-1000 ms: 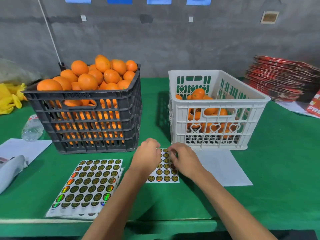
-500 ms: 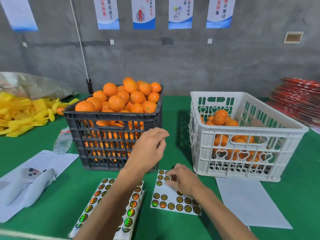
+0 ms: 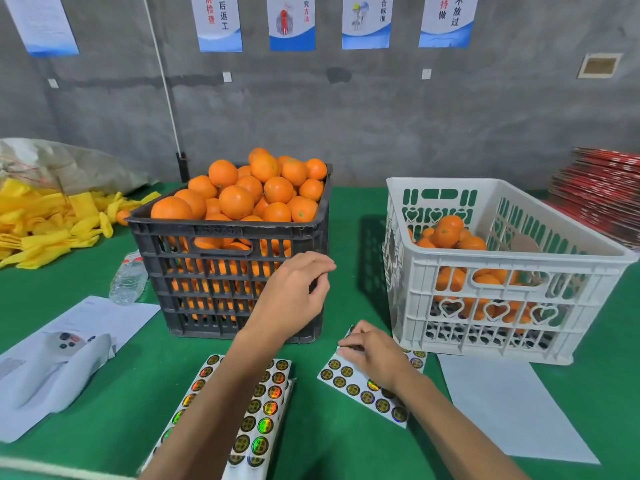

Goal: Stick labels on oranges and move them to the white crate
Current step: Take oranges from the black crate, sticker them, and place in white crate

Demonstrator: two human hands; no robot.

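A black crate heaped with oranges stands at centre left on the green table. To its right, a white crate holds several oranges. My left hand hovers in front of the black crate's right corner, fingers loosely curled, nothing visible in them. My right hand rests on a small label sheet just in front of the white crate. Its curled fingertips pick at a label near the sheet's far left edge. A fuller stack of label sheets lies under my left forearm.
A blank white paper lies in front of the white crate. At left are a water bottle, a white device on papers and yellow foam nets. Red flat cartons are stacked at the far right.
My left hand has lifted off the small label sheet and risen in front of the black crate. My right hand has stayed on the sheet. The camera has tilted up.
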